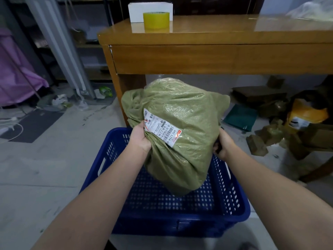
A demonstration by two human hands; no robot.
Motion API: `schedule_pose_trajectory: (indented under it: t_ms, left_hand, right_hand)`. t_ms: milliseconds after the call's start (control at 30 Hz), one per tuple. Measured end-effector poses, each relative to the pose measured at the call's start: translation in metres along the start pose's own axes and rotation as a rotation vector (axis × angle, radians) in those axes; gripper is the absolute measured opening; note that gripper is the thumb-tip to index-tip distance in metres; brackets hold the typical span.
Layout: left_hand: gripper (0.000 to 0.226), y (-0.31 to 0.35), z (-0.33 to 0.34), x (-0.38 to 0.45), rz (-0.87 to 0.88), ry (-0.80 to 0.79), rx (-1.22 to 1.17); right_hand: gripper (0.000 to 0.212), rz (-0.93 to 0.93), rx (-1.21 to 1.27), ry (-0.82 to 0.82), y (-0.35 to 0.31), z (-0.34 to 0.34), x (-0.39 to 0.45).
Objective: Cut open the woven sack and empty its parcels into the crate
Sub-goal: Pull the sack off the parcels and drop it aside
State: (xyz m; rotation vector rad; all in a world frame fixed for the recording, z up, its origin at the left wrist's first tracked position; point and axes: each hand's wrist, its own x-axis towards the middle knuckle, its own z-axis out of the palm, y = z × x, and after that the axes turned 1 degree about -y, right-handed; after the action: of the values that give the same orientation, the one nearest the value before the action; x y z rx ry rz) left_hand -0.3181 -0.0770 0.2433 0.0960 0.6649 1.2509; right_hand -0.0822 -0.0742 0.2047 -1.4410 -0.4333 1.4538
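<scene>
A bulging green woven sack (185,127) with a white shipping label (162,129) hangs over a blue perforated plastic crate (180,219) on the floor. Its lower end dips inside the crate. My left hand (139,138) grips the bunched fabric on the sack's left side, beside the label. My right hand (222,145) clutches the sack's right side, and something dark shows under its fingers. No parcels are visible; the sack hides its contents. The crate's floor looks bare.
A wooden table (198,56) stands right behind the crate, with a yellow tape roll (156,19) and a white box (150,8) on top. Cardboard scraps and packaging (281,123) litter the floor at right. A dark mat (34,123) and cables lie at left.
</scene>
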Motion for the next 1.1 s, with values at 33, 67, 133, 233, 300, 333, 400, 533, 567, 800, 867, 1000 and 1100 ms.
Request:
schedule_pose_trajectory:
  t_ms: [33, 67, 133, 233, 300, 333, 400, 533, 567, 800, 867, 1000, 1100]
  left_hand:
    - [0.042, 0.001, 0.000, -0.001, 0.014, 0.005, -0.010]
    - [0.042, 0.001, 0.000, -0.003, 0.027, 0.007, -0.023]
    - [0.044, 0.003, -0.003, -0.005, 0.052, 0.021, -0.035]
    - [0.044, 0.003, -0.007, -0.006, 0.050, 0.023, -0.025]
    - [0.043, 0.004, -0.008, -0.005, 0.050, 0.055, -0.005]
    - [0.043, 0.004, -0.008, -0.003, 0.049, 0.089, 0.030]
    - [0.044, 0.004, -0.012, 0.002, 0.048, 0.152, 0.096]
    - [0.053, 0.001, -0.017, 0.002, -0.060, 0.265, 0.269]
    - [0.056, 0.002, -0.016, 0.001, -0.095, 0.286, 0.319]
    - [0.034, 0.004, 0.003, 0.000, 0.198, 0.639, 0.674]
    - [0.037, 0.009, 0.022, 0.003, 0.611, 0.761, 0.915]
    - [0.072, 0.003, 0.076, -0.007, 0.734, 0.301, 1.522]
    - [0.105, 0.001, 0.097, 0.002, 0.563, 0.178, 1.571]
  right_hand:
    - [0.031, 0.013, -0.017, -0.016, 0.000, -0.001, 0.002]
    - [0.030, 0.022, -0.046, -0.023, 0.001, -0.002, 0.004]
    - [0.027, 0.033, -0.100, 0.016, 0.002, -0.004, 0.009]
    - [0.024, 0.013, -0.097, 0.063, 0.001, -0.003, 0.015]
    - [0.014, -0.031, -0.075, 0.117, -0.003, -0.001, 0.017]
    - [0.010, -0.058, -0.067, 0.151, -0.005, 0.001, 0.016]
    - [0.003, -0.130, -0.056, 0.208, -0.009, 0.004, 0.011]
    - [0.031, -0.261, -0.043, 0.299, -0.024, 0.009, 0.002]
    - [0.027, -0.281, -0.054, 0.310, -0.030, 0.011, 0.000]
    - [0.016, -0.367, -0.091, 0.160, -0.065, 0.035, -0.023]
    - [0.024, -0.380, -0.087, 0.086, -0.068, 0.045, -0.030]
    - [0.030, -0.368, -0.055, 0.015, -0.065, 0.061, -0.040]
    - [0.031, -0.369, 0.007, -0.041, -0.069, 0.067, -0.051]
